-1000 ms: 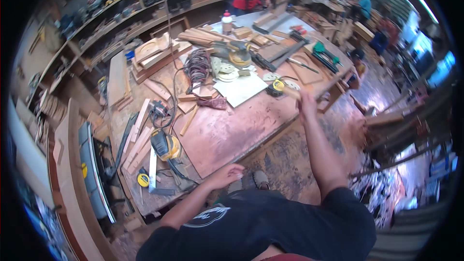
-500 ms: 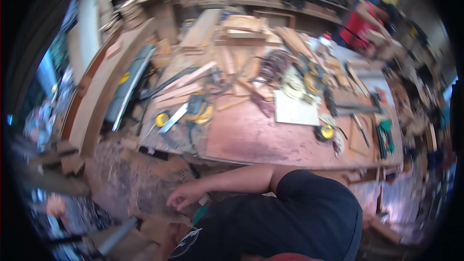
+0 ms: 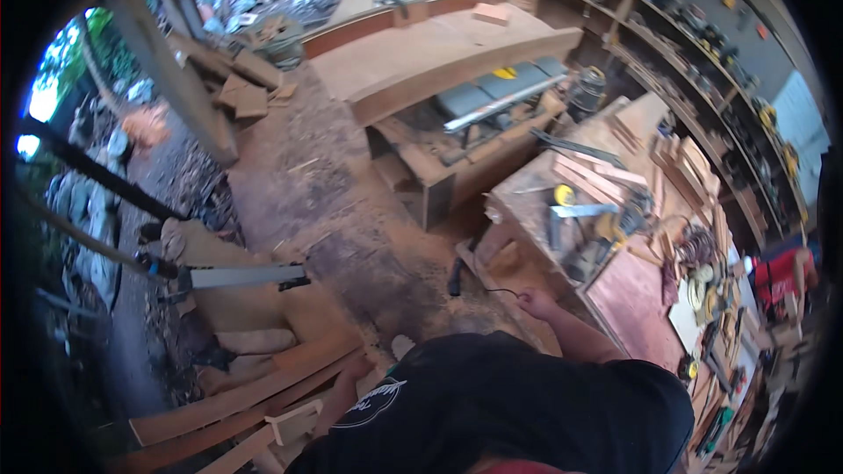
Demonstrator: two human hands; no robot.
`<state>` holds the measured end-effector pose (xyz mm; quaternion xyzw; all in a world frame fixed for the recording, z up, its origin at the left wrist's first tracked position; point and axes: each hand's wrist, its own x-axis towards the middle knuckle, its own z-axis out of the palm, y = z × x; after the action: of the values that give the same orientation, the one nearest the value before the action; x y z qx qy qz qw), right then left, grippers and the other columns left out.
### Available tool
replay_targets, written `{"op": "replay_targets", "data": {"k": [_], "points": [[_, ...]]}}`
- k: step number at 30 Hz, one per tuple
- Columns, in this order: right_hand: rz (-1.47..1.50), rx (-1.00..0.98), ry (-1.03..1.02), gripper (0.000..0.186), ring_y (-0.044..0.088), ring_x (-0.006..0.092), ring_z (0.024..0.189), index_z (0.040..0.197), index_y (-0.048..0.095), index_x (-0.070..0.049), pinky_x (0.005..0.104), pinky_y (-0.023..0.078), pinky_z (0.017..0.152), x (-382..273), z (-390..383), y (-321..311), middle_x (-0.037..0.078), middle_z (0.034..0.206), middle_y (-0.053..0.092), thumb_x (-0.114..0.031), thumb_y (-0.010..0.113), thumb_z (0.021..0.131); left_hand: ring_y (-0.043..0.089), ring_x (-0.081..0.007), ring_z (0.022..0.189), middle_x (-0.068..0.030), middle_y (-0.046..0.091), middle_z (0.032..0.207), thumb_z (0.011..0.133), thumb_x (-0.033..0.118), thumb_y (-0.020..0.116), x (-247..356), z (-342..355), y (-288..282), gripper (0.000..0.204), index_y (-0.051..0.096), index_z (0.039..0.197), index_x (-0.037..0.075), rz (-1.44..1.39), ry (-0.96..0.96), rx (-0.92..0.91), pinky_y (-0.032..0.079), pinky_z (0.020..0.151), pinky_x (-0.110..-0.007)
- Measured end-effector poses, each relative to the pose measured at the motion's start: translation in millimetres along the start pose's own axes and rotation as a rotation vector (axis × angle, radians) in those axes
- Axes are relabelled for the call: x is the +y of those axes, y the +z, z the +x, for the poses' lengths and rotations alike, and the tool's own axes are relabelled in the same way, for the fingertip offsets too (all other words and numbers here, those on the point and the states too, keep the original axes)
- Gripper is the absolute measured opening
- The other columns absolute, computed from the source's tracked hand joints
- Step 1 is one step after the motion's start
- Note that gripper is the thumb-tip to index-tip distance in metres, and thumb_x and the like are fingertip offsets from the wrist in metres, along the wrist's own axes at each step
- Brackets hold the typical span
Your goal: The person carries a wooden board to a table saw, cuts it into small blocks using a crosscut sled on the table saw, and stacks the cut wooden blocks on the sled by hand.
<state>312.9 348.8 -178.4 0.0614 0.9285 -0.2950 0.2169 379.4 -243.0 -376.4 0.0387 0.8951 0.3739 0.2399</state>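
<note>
My right hand [image 3: 536, 305] is held out beside the near end of the workbench [image 3: 527, 202], its fingers closed around a thin dark cord-like piece [image 3: 502, 290]. That piece curves away toward the floor. Close by, a black handle-shaped object [image 3: 455, 278] lies at the edge of a board; whether the two are joined I cannot tell. Low in the view, my left hand [image 3: 355, 369] is near my body, above long reddish-brown boards [image 3: 237, 404]. Its fingers are blurred and partly hidden. A small pale thing [image 3: 402, 347] shows just beside it.
On the bench lie a tape measure [image 3: 563, 196], wood strips [image 3: 588, 177] and a reddish panel [image 3: 634, 298]. A table saw [image 3: 500, 92] stands ahead. A hand saw [image 3: 246, 276] is at left, on a light board. Sawdust covers the floor. A person in red [image 3: 777, 276] is at far right.
My view has swung left, so the workbench now appears at the right. My right arm, which reached leftward across my front, now extends toward the bench with the cord-like piece in its fingers.
</note>
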Motion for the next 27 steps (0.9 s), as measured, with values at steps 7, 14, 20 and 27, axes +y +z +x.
{"op": "replay_targets", "data": {"k": [7, 14, 20, 27], "points": [[0.227, 0.168, 0.016, 0.023, 0.065, 0.0129, 0.077, 0.114, 0.064, -0.002, 0.0293, 0.053, 0.069, -31.4, 88.9, -34.0, 0.008, 0.091, 0.07, -0.013, 0.062, 0.094, 0.064, -0.0218, 0.091, -0.0118, 0.068, 0.096, 0.093, 0.033, 0.061, 34.0, 118.0, -173.8, 0.035, 0.066, 0.113, 0.004, -0.433, -0.327, 0.115, 0.051, 0.083, -0.037], [0.447, 0.513, -0.463, 0.021, 0.058, 0.0065, 0.074, 0.112, 0.066, -0.001, 0.0225, 0.05, 0.068, -301.7, 271.5, -169.2, 0.001, 0.084, 0.066, -0.011, 0.062, 0.094, 0.065, -0.0232, 0.093, -0.0127, 0.07, 0.101, 0.092, 0.03, 0.061, 32.1, 202.4, -281.8, 0.033, 0.067, 0.113, 0.005, -0.401, -0.405, 0.17, 0.051, 0.082, -0.036], [0.502, 0.428, -0.782, 0.027, 0.063, 0.0115, 0.083, 0.118, 0.063, -0.001, 0.0269, 0.051, 0.077, -516.5, 428.6, -268.6, 0.006, 0.093, 0.069, -0.013, 0.063, 0.094, 0.067, -0.0242, 0.088, -0.0174, 0.07, 0.097, 0.091, 0.028, 0.06, -30.7, 212.3, -342.8, 0.031, 0.067, 0.107, 0.002, -0.185, -0.554, 0.089, 0.052, 0.08, -0.037], [-0.094, 0.328, -0.85, 0.057, 0.047, 0.035, 0.13, 0.138, 0.05, -0.012, 0.0443, 0.04, 0.107, -652.8, 702.1, -295.3, 0.02, 0.14, 0.049, -0.036, 0.068, 0.089, 0.066, -0.022, 0.076, -0.0145, 0.068, 0.086, 0.094, 0.031, 0.055, -34.9, 252.7, -472.0, 0.032, 0.064, 0.106, 0.003, -0.259, -0.707, 0.184, 0.053, 0.07, -0.04]]}}
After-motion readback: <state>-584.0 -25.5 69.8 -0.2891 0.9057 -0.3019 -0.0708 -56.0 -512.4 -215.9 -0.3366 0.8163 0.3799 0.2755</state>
